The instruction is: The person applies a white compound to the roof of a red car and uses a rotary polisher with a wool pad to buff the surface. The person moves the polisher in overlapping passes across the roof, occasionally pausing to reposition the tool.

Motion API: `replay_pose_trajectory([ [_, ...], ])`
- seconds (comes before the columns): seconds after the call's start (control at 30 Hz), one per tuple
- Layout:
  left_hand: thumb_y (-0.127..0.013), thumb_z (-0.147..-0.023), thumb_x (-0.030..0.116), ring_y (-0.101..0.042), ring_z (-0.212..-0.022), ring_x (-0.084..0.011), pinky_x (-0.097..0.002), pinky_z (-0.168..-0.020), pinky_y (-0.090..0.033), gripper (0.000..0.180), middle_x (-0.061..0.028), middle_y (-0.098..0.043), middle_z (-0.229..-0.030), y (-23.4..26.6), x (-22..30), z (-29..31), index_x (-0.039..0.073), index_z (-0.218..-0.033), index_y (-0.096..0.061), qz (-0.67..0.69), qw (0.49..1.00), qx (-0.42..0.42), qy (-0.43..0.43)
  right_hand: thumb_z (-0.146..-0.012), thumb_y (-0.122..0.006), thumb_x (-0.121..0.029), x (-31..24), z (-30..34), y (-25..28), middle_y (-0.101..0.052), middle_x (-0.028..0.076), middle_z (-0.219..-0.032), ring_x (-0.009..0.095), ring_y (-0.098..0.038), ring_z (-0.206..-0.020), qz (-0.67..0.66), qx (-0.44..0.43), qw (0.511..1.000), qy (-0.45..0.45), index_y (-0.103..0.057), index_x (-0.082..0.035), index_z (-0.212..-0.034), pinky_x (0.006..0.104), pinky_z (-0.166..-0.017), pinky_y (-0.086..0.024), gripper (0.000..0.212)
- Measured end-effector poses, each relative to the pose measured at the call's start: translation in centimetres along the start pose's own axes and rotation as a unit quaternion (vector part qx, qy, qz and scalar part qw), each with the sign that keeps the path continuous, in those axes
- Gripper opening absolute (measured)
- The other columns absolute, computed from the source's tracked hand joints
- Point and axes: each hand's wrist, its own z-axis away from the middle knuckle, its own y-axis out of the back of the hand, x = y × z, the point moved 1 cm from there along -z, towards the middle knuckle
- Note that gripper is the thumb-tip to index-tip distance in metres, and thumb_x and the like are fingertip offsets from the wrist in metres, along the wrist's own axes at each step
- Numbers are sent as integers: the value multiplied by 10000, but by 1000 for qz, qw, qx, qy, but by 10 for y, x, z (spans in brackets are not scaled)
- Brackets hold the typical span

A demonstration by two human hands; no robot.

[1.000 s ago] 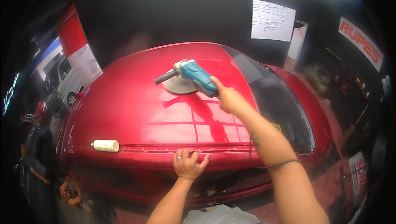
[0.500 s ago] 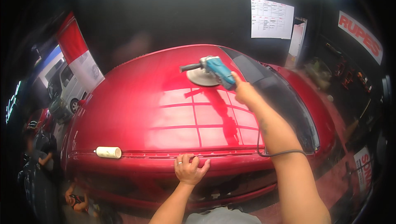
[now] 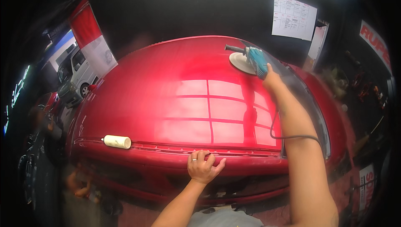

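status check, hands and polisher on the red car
Right hand gripping polisher, pad flat on red car. Left hand braced on near edge. Cream roll lying well aside.

dim shop | window glare on red hood (image 3: pixel 200 101) | fisheye-dark rim

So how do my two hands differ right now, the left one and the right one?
The left hand is pulled in close, fingers curled over the near edge of the red car roof; the right hand is stretched far out, gripping the teal polisher. The left holds no tool; the right does. Both are bare and over the same roof.
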Motion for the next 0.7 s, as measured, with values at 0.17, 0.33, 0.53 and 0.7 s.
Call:
replay_pose_trajectory([
  [0.17, -936, -709, 471, -622, -940, -301, -452, -794, -516, 412, -35, -656, -988, 0, -1, 0, 159, -763, -672, -9, 1000, -1, -3, -886, -650, 17, -52, 17, 16, -757, 277, -1290, 377, -786, -1137, -7, -23, 999, 30, -92, -294, -1788, 457, -969, -613, 1106],
  [0.33, -936, -707, 469, -628, -953, -303, -459, -815, -523, 407, -37, -661, -990, 0, 0, 1, 157, -775, -682, -7, 1000, -7, 4, -903, -670, -13, -116, 49, 12, -721, 279, -1363, 399, -741, -1239, -15, -47, 993, 109, -139, -274, -1783, 495, -1034, -595, 1060],
  [0.53, -930, -702, 462, -644, -969, -316, -487, -844, -535, 397, -47, -676, -994, -4, 4, 2, 149, -796, -704, -3, 1000, -18, 3, -982, -635, -75, -183, 60, -16, -688, 236, -1453, 385, -698, -1323, 5, -39, 984, 174, -193, -302, -1774, 494, -1093, -576, 935],
  [0.7, -918, -710, 458, -645, -954, -318, -483, -872, -530, 385, -51, -678, -989, -3, 2, 2, 147, -811, -715, -11, 1000, -21, 0, -1008, -610, -86, -184, 71, -4, -674, 204, -1491, 371, -681, -1356, 5, -80, 982, 169, -192, -322, -1775, 498, -1121, -560, 905],
])
